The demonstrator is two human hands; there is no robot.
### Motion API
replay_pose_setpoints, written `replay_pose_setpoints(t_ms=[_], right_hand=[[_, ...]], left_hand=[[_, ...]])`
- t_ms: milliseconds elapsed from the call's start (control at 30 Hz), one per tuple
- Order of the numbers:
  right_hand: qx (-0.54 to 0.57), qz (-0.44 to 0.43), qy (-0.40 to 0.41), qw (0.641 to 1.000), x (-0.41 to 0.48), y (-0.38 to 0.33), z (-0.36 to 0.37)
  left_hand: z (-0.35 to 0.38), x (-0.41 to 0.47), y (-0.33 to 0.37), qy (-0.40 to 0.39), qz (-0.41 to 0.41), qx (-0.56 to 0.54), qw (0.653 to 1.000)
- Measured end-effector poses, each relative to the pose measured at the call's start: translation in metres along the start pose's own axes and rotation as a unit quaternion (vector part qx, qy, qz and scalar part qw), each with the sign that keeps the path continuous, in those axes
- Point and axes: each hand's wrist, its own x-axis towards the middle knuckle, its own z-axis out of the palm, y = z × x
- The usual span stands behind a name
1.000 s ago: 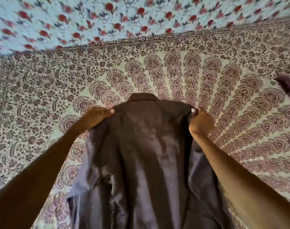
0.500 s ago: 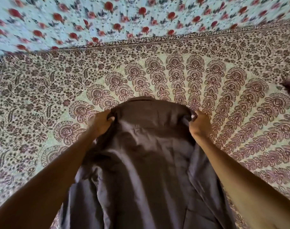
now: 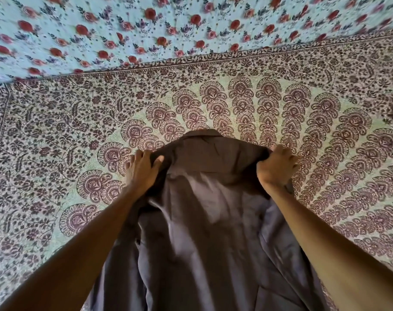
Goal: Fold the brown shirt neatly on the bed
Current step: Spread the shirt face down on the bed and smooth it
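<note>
Forearms, bare, reach in from the two lower corners and run forward along either side of a brown woven shirt [image 3: 204, 232] with a collar, which fills the lower middle of the view. Its body spreads wide and creased at the near edge, with loose panels falling outward under each arm, and narrows toward the shoulders farther off. At the shoulder line the left hand [image 3: 141, 171] is closed on the shirt's left shoulder, thumb on top of the cloth and fingers curled beneath the edge, so the fabric bunches in the grip. Across from it the right hand [image 3: 277, 168] is closed on the right shoulder in a tight fist, with a gathered fold of cloth pinched at its knuckles. Between the two hands the yoke is pulled fairly taut, and just beyond them the collar [image 3: 202, 134] lies against the bed covering. Whether the shirt's lower part rests fully on the bed or hangs a little cannot be told. Under and around it lies a pale green bedspread [image 3: 79, 135] printed with dark maroon fan-shaped medallions and a dense leafy border. Farthest off, past that border, stretches a light blue fabric [image 3: 123, 25] scattered with red roses, slightly blurred.
</note>
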Motion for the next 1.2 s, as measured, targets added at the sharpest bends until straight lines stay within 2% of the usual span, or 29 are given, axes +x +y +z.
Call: replay_pose_setpoints(t_ms=[67, 167, 300, 367, 433, 533, 600, 700, 800, 867, 933, 1033, 1133, 1200], right_hand=[[0.036, -0.106, 0.005, 0.994, 0.004, -0.018, -0.002], [0.010, -0.224, -0.102, 0.969, 0.010, -0.053, 0.005], [-0.075, -0.247, -0.242, 0.935, 0.017, -0.091, 0.002], [-0.025, -0.231, -0.301, 0.925, 0.023, -0.098, 0.002], [0.082, -0.232, -0.292, 0.924, 0.025, -0.098, 0.004], [0.208, -0.197, -0.226, 0.931, 0.021, -0.088, 0.010], [0.224, -0.159, -0.234, 0.933, 0.023, -0.080, 0.017], [0.166, -0.163, -0.218, 0.948, 0.024, -0.079, 0.024], [-0.003, -0.208, -0.166, 0.964, 0.023, -0.083, 0.022], [-0.070, -0.215, -0.148, 0.963, 0.024, -0.081, 0.020], [-0.070, -0.210, -0.130, 0.966, 0.029, -0.074, 0.018], [-0.008, -0.203, -0.116, 0.972, 0.037, -0.060, 0.016], [0.021, -0.212, -0.162, 0.964, 0.042, -0.046, 0.014], [-0.002, -0.231, -0.157, 0.960, 0.044, -0.039, 0.013]], left_hand=[[-0.009, 0.011, 0.016, 0.001, -0.005, -0.019, 1.000], [-0.017, 0.037, 0.043, -0.121, 0.015, -0.054, 0.991], [-0.017, 0.066, 0.071, -0.246, 0.023, -0.001, 0.969], [-0.016, 0.073, 0.080, -0.283, 0.027, 0.037, 0.958], [-0.012, 0.076, 0.082, -0.237, 0.039, 0.013, 0.971], [-0.005, 0.068, 0.075, -0.090, 0.033, -0.106, 0.990], [0.003, 0.063, 0.068, -0.103, 0.002, -0.171, 0.980], [0.011, 0.062, 0.063, -0.141, -0.021, -0.180, 0.973], [0.007, 0.061, 0.064, -0.101, -0.038, -0.112, 0.988], [0.003, 0.056, 0.066, -0.068, -0.045, -0.044, 0.996], [0.000, 0.053, 0.069, -0.043, -0.058, -0.003, 0.997], [-0.002, 0.054, 0.066, -0.037, -0.067, 0.041, 0.996], [-0.009, 0.059, 0.049, -0.065, -0.051, 0.002, 0.997], [-0.015, 0.060, 0.037, -0.065, -0.025, -0.004, 0.998]])
